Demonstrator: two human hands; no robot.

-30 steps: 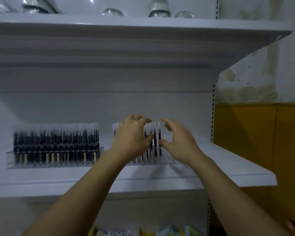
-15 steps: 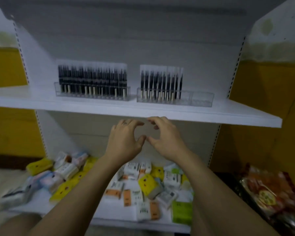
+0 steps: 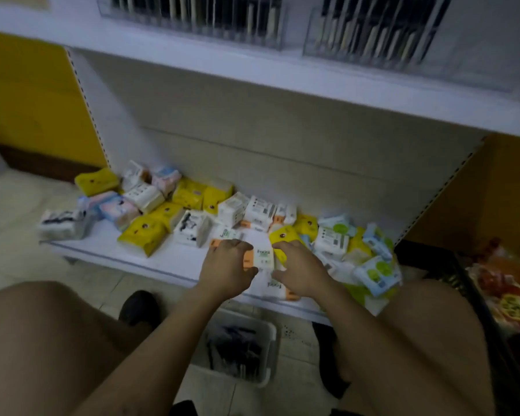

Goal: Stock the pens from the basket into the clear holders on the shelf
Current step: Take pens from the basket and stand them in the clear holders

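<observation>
Pens [image 3: 237, 351] in floor basket [image 3: 271, 329], L hand [image 3: 227, 267], R hand [image 3: 302, 270] empty, fingers [image 3: 236, 245] loosely curled.

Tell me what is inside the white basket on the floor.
Dark pens, blurred, lie heaped in the basket. The left forearm covers its left side, so what lies there cannot be seen.

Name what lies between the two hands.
Head view: a white, green-printed tissue pack on the lower shelf, between left hand and right hand.
</observation>
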